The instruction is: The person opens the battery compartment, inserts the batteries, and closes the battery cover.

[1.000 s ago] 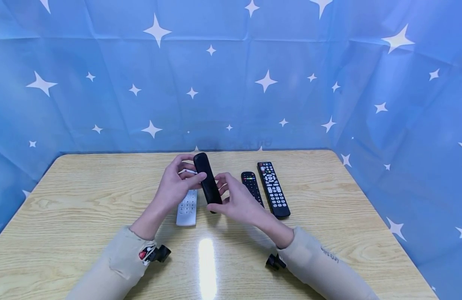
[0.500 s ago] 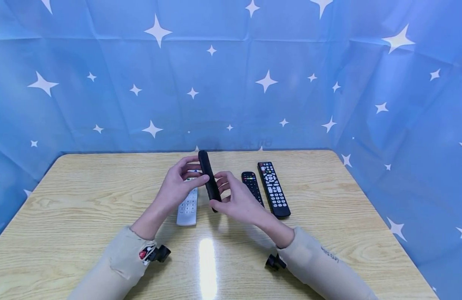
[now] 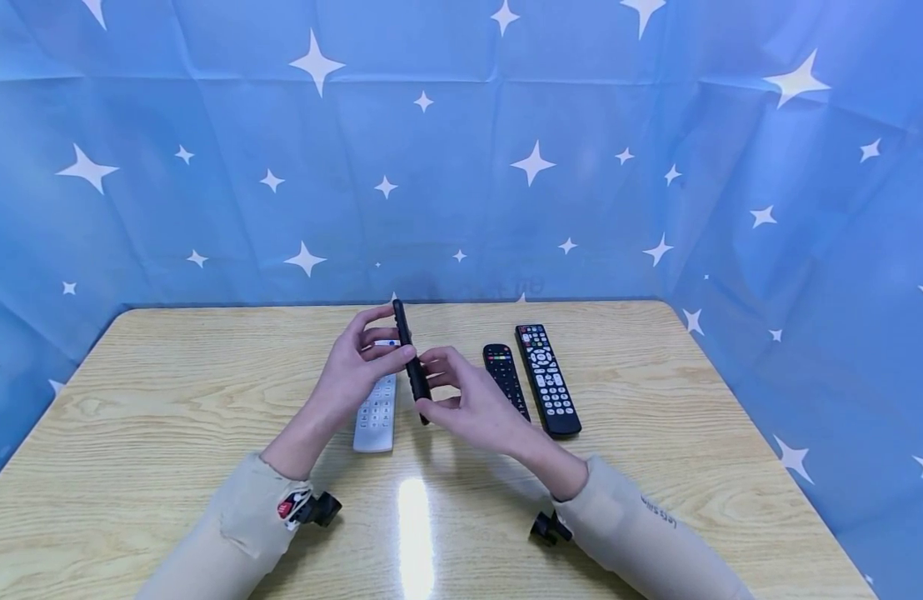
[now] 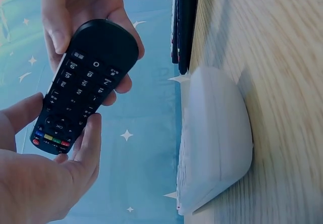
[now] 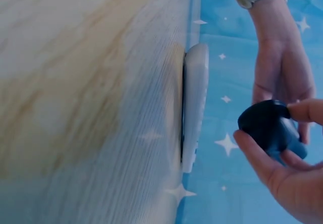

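Both hands hold a black remote control (image 3: 419,385) above the table, standing on its long edge in the head view. My left hand (image 3: 347,367) pinches its upper part between thumb and fingers. My right hand (image 3: 472,402) grips the lower end. In the left wrist view the remote's button face (image 4: 83,90) shows number keys, an OK key and coloured buttons near the left hand (image 4: 48,178). The right wrist view shows its dark rounded end (image 5: 265,125). Below and left of it lies a white remote (image 3: 374,421), partly hidden behind the left hand.
Right of the hands, a smaller black remote (image 3: 504,377) and a longer black remote (image 3: 549,383) lie side by side on the wooden table (image 3: 169,400). A blue curtain with white stars (image 3: 461,150) hangs behind the table. Dark wrist cameras (image 3: 322,508) sit at both sleeves.
The held black remote has turned about its long axis, from its broad plain back facing the head camera to its narrow edge. Both hands still hold it in nearly the same place.
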Available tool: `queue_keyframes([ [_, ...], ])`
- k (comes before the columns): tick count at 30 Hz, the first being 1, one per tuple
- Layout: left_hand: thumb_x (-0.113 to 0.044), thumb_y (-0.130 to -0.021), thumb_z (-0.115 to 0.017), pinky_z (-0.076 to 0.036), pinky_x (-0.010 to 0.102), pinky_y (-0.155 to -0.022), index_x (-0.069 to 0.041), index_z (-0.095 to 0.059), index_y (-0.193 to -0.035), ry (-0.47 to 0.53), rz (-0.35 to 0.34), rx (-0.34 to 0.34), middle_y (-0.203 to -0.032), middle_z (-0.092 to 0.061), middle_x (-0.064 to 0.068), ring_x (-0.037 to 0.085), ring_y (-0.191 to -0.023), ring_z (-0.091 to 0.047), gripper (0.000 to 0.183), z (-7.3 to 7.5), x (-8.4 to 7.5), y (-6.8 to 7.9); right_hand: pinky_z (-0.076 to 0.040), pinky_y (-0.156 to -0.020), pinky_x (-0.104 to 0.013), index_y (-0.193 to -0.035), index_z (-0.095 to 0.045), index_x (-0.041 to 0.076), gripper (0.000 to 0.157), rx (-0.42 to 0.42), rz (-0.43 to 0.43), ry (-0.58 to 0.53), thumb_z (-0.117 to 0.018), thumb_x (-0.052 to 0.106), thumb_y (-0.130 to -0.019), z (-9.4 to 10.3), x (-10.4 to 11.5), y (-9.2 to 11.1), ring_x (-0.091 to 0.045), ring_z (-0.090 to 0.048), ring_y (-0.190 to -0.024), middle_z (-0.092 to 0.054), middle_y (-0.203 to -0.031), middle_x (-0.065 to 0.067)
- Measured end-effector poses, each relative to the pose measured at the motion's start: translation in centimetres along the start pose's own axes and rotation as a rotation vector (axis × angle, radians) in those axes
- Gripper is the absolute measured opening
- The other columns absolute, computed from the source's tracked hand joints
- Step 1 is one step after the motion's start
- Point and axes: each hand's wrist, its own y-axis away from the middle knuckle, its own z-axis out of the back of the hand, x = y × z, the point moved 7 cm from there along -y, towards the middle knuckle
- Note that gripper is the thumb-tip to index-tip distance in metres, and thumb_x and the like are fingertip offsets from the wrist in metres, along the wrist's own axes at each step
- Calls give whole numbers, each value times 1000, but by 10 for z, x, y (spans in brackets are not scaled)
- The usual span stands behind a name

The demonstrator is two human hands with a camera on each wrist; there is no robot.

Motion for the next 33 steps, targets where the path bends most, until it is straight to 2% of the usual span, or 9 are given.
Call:
queue_keyframes([
  [4, -7, -96, -73, -56, 37, -94, -11, -40, -153, 21, 4, -12, -127, -60, 19, 26, -111, -66, 66, 2, 1, 0, -59, -86, -30, -139, -50, 9, 47, 26, -13, 20, -71, 5, -97, -1, -1, 1, -25, -65, -118, -60, -135, -10],
  [8, -8, -95, -75, -58, 38, -90, -10, -41, -152, -6, 11, -40, -126, -58, 20, 26, -107, -67, 67, 8, 1, 0, -59, -87, -30, -137, -53, 8, 43, 37, -4, 72, -70, 8, -98, 1, 1, 3, -24, -65, -118, -58, -137, -7],
  [16, -17, -92, -80, -60, 37, -85, -10, -45, -150, -166, 54, -107, -127, -59, 20, 30, -103, -67, 68, 27, 0, 0, -59, -84, -32, -129, -60, 11, 31, 36, 14, 218, -70, 13, -99, 13, 4, 12, -16, -66, -110, -63, -127, 1],
  [20, -23, -92, -81, -60, 37, -84, -10, -45, -150, -226, 83, -118, -126, -58, 20, 29, -101, -67, 69, 36, 1, 2, -58, -83, -33, -127, -61, 11, 29, 36, 19, 238, -69, 13, -100, 21, 4, 18, -16, -66, -110, -63, -126, 1],
  [26, -28, -91, -81, -60, 43, -85, -9, -43, -151, -330, 104, -118, -127, -57, 20, 31, -101, -65, 74, 49, 1, 5, -58, -79, -32, -127, -62, 13, 28, 6, 26, 279, -69, 15, -100, 36, 6, 25, -13, -66, -107, -65, -121, 2],
  [33, -34, -89, -81, -52, 39, -80, -8, -42, -149, -523, 135, -134, -125, -58, 19, 33, -103, -61, 76, 62, 1, 5, -57, -77, -35, -125, -64, 13, 26, -23, 26, 302, -70, 16, -100, 48, 9, 32, -13, -66, -105, -67, -116, 2],
])
